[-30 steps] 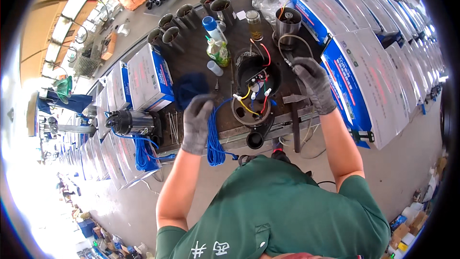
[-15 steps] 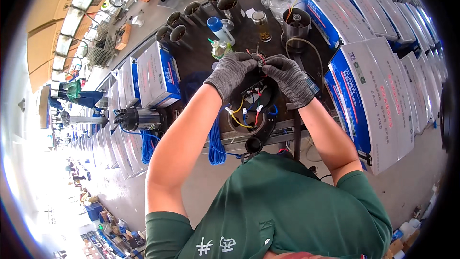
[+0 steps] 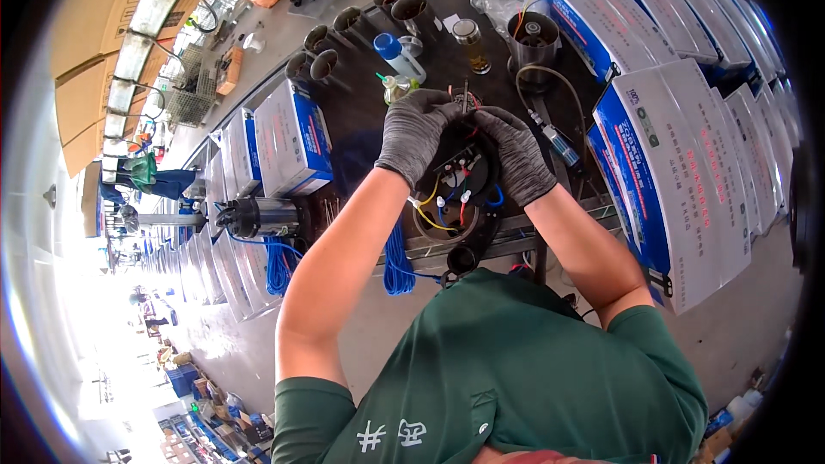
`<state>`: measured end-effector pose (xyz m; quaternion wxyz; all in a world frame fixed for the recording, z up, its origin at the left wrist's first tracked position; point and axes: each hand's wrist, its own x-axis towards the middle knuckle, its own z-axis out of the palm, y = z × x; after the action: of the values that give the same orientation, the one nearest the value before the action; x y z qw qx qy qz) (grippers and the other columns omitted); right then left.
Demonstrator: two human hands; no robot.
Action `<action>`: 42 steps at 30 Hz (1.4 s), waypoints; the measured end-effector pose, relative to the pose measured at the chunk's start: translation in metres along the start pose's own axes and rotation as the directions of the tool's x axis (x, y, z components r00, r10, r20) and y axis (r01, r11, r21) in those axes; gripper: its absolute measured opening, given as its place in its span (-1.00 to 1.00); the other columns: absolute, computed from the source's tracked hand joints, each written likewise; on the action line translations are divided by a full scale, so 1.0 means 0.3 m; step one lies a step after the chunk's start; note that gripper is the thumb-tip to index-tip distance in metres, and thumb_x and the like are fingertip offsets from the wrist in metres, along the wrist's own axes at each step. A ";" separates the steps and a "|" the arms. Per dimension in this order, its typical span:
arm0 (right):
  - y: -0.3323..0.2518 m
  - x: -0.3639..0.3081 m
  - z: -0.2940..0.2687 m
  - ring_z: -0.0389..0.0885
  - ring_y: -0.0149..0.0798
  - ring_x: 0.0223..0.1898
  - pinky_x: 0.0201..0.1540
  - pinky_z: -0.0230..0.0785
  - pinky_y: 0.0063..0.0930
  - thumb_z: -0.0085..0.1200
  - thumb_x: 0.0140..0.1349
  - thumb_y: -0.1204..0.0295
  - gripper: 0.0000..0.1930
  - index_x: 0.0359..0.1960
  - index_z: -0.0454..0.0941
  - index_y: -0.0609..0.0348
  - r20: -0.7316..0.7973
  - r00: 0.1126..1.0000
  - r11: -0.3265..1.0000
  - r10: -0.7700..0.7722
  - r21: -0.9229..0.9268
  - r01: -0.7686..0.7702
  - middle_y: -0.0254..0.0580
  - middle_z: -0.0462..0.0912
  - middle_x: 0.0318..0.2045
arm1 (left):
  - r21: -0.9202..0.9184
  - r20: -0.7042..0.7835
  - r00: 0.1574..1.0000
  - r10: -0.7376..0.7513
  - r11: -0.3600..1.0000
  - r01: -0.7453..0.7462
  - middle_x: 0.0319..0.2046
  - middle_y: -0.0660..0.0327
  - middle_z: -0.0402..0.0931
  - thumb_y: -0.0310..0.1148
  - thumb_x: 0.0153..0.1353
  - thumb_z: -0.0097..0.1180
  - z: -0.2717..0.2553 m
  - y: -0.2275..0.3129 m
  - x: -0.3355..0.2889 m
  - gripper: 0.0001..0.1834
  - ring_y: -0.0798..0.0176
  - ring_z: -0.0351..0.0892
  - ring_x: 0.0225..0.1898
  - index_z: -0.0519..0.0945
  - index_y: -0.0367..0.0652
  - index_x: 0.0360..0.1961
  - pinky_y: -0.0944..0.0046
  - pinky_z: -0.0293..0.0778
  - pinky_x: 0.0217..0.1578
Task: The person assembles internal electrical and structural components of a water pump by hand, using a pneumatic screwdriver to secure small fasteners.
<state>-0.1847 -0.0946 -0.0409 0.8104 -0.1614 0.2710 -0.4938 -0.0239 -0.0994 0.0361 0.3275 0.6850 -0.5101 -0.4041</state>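
Both my hands wear grey knit gloves and meet over the dark workbench (image 3: 361, 125). My left hand (image 3: 418, 131) and my right hand (image 3: 517, 148) pinch from either side a small dark part with thin wires (image 3: 467, 101), too small to name. Below them stands an opened pump body (image 3: 471, 174), its top partly hidden by my fingers. A yellow wire (image 3: 427, 199), a red wire (image 3: 465, 202) and blue wires with white connectors come out of it. A black elbow outlet (image 3: 464, 256) juts toward me.
Blue-and-white boxes (image 3: 679, 146) are stacked at right, more boxes (image 3: 292, 137) at left. Behind my hands stand a blue-capped bottle (image 3: 398, 53), a glass jar (image 3: 471, 45) and a metal cylinder (image 3: 533, 43). A finished-looking pump (image 3: 262, 216) lies left, near coiled blue cable (image 3: 398, 262).
My hands stay together at the small part, the right one turned slightly and lower. The view has shifted a little, and a blue-handled tool at right shows more fully.
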 end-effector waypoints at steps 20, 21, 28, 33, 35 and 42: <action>0.009 0.010 0.009 0.67 -0.29 -0.25 -0.11 0.56 -0.42 0.13 0.29 0.50 -0.86 -0.16 0.64 0.23 -0.010 1.000 1.000 -0.011 0.017 0.011 -0.19 0.69 -0.28 | -0.018 0.074 0.994 0.080 0.997 -0.079 -0.30 0.20 0.73 -0.39 0.25 0.29 -0.003 -0.049 0.010 -0.81 0.39 0.63 -0.28 0.69 -0.26 -0.16 0.35 0.52 -0.16; 0.008 0.008 0.011 0.67 -0.29 -0.25 -0.12 0.56 -0.41 0.13 0.29 0.50 -0.86 -0.16 0.64 0.23 -0.012 1.000 1.000 -0.010 0.017 0.010 -0.19 0.69 -0.28 | -0.031 0.077 0.994 0.078 0.997 -0.076 -0.30 0.20 0.73 -0.39 0.25 0.29 -0.003 -0.047 0.009 -0.81 0.40 0.63 -0.28 0.69 -0.26 -0.16 0.36 0.52 -0.17; 0.016 0.016 0.006 0.67 -0.29 -0.26 -0.12 0.56 -0.41 0.13 0.28 0.50 -0.86 -0.17 0.64 0.23 -0.028 1.000 0.999 -0.004 0.031 0.005 -0.18 0.69 -0.29 | -0.022 0.078 0.995 0.064 0.998 -0.062 -0.33 0.23 0.73 -0.39 0.24 0.30 -0.004 -0.027 0.001 -0.81 0.41 0.62 -0.31 0.71 -0.26 -0.17 0.36 0.52 -0.20; 0.019 0.019 -0.001 0.67 -0.29 -0.25 -0.11 0.56 -0.41 0.15 0.28 0.49 -0.86 -0.17 0.66 0.22 -0.022 1.000 1.000 -0.007 0.030 0.008 -0.18 0.70 -0.28 | -0.023 0.084 0.995 0.053 0.998 -0.051 -0.34 0.23 0.72 -0.41 0.24 0.30 -0.006 -0.031 0.003 -0.82 0.42 0.61 -0.32 0.71 -0.25 -0.17 0.35 0.53 -0.22; 0.020 0.018 -0.002 0.66 -0.29 -0.25 -0.11 0.55 -0.41 0.15 0.28 0.49 -0.86 -0.17 0.66 0.22 -0.027 1.000 0.999 -0.008 0.030 0.009 -0.18 0.70 -0.28 | -0.049 0.085 0.995 0.056 0.997 -0.052 -0.33 0.23 0.72 -0.41 0.24 0.30 -0.004 -0.023 -0.005 -0.82 0.42 0.61 -0.32 0.71 -0.25 -0.17 0.36 0.53 -0.22; 0.024 0.032 -0.018 0.67 -0.29 -0.24 -0.10 0.55 -0.42 0.16 0.28 0.47 -0.85 -0.16 0.66 0.23 -0.051 0.998 0.999 0.033 0.041 -0.030 -0.18 0.70 -0.27 | -0.029 0.090 0.992 0.089 0.996 -0.087 -0.32 0.22 0.72 -0.42 0.25 0.29 -0.009 -0.027 0.001 -0.81 0.41 0.61 -0.32 0.70 -0.26 -0.16 0.36 0.52 -0.21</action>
<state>-0.1793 -0.0998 -0.0518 0.8138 -0.1280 0.2846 -0.4903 -0.0181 -0.0975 0.0302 0.3298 0.6387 -0.5491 -0.4264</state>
